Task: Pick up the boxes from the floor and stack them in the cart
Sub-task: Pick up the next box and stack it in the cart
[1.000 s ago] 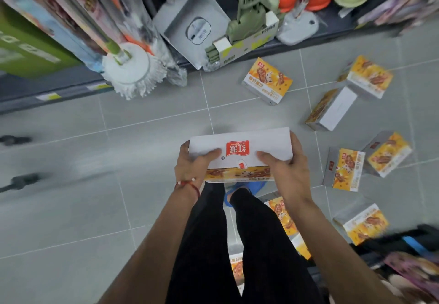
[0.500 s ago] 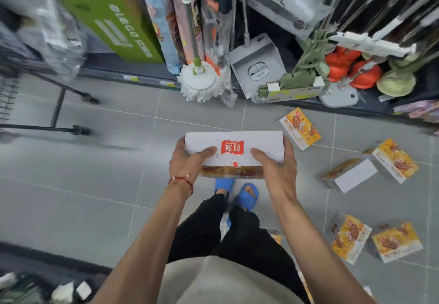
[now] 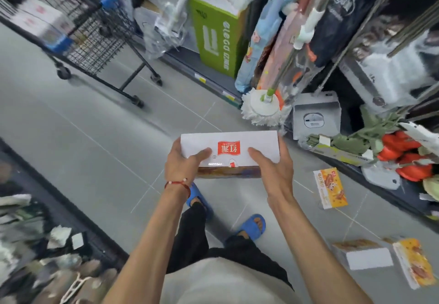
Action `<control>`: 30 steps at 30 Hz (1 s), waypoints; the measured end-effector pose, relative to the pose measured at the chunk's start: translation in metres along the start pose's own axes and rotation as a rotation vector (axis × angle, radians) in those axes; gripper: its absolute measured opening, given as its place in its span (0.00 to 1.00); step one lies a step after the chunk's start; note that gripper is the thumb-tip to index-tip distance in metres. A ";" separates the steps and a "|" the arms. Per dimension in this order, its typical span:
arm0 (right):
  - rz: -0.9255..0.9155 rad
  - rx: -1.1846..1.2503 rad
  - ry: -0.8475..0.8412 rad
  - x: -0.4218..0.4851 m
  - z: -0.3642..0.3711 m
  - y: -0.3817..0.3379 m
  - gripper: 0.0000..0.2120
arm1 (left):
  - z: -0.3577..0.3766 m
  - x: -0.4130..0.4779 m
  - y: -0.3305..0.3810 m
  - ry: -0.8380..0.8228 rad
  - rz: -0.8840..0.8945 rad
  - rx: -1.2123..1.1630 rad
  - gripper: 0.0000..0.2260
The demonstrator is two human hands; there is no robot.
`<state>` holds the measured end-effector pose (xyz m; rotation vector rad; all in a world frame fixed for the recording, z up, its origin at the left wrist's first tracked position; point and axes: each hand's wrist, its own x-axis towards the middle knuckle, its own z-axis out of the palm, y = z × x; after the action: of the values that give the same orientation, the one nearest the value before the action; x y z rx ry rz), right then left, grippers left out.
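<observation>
While both hands grip the white box, the cart, seemingly holding boxes, has come into view.

A round white mop head stands far right by the shelf. A tall green cardboard box sits left of it. Orange plastic things lie far right.

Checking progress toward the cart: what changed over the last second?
The view swung left, so the wire cart now shows upper left and the floor boxes slid to the right edge. Unchanged: left hand and right hand keep their grip on the white box.
</observation>
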<state>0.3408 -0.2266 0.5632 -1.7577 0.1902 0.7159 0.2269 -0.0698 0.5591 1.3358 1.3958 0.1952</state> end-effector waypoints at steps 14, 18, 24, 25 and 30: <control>-0.116 -0.140 -0.214 0.010 0.268 -0.089 0.30 | -0.206 0.144 0.066 0.202 0.062 -0.070 0.19; -0.121 -0.146 -0.260 0.030 0.332 -0.122 0.31 | -0.241 0.189 0.095 0.237 0.058 -0.095 0.21; -0.166 -0.161 -0.372 0.073 0.439 -0.175 0.23 | -0.293 0.271 0.140 0.374 0.027 -0.136 0.26; -0.174 -0.176 -0.396 0.080 0.456 -0.183 0.23 | -0.303 0.283 0.149 0.394 0.024 -0.145 0.26; -0.227 -0.219 -0.485 0.094 0.543 -0.223 0.30 | -0.360 0.330 0.185 0.477 0.055 -0.167 0.25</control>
<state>0.3238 0.3650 0.6161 -1.7176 -0.4245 0.9968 0.1524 0.4417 0.6310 1.2340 1.6931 0.6890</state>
